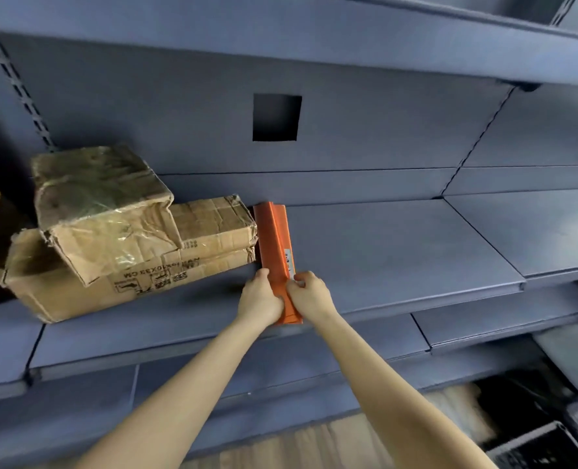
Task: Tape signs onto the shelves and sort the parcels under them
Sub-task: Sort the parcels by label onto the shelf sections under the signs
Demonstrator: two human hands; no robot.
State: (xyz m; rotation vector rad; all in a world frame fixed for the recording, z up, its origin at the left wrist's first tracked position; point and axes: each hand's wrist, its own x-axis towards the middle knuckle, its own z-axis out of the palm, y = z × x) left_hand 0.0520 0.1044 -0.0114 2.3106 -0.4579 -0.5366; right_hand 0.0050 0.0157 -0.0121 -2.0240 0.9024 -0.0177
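As your left hand [260, 296] and right hand [309, 294] clasped the orange parcel [275, 238], its edge beyond your fingers [263, 277] risked snagging the cardboard parcel [213, 231].

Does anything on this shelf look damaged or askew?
Yes. The top cardboard parcel is crushed and torn, lying tilted across the flatter cardboard boxes beneath. The orange box held by the left hand and right hand looks intact.
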